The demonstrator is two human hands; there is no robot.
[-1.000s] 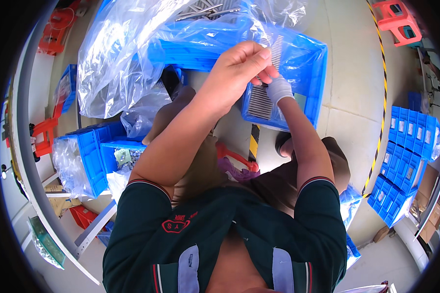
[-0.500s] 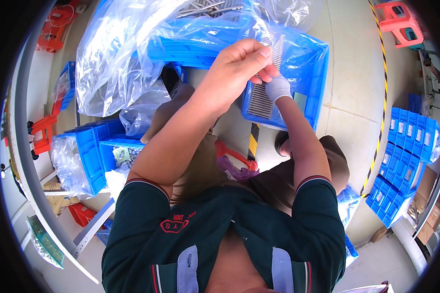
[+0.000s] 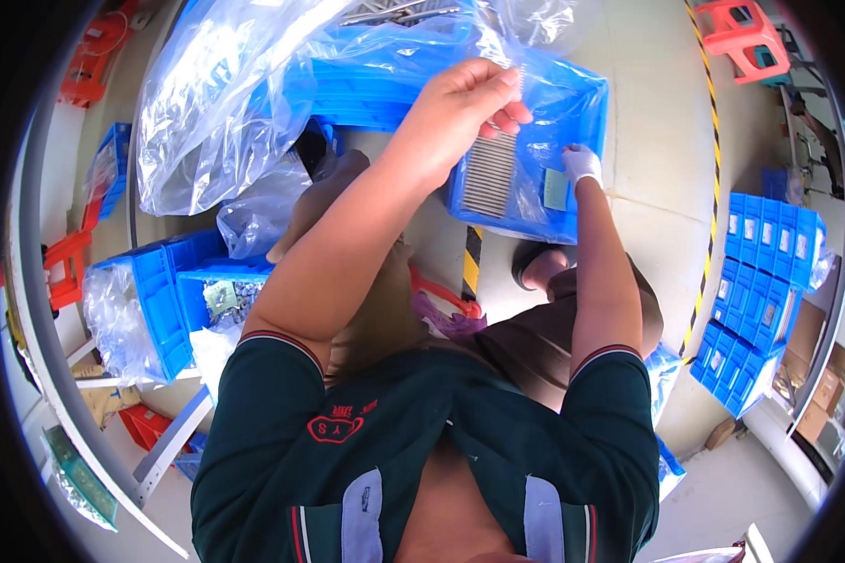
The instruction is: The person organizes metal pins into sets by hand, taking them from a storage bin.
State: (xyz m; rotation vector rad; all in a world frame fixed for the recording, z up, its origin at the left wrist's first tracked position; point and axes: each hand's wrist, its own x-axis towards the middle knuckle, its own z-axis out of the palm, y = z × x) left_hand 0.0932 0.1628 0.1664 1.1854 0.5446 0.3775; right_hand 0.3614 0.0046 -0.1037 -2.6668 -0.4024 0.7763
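Rods [image 3: 488,176] in blue bin [image 3: 526,230], film [image 3: 545,98] over far part

Our L hand [image 3: 469,108] pinches above bin's L side; can't tell on what. Our gloved R hand [image 3: 582,166] is by the R wall, grip unclear. Stacked crates [image 3: 759,298] to R w/ white labels, print illegible. Green card [image 3: 555,189] in bin; red lettering [image 3: 336,428] on shirt [image 3: 253,469].

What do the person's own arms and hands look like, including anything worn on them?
Both arms wear short, dark green sleeves edged with thin red and pale stripes. The left hand wears no glove; the right hand has a white glove ending near the wrist.
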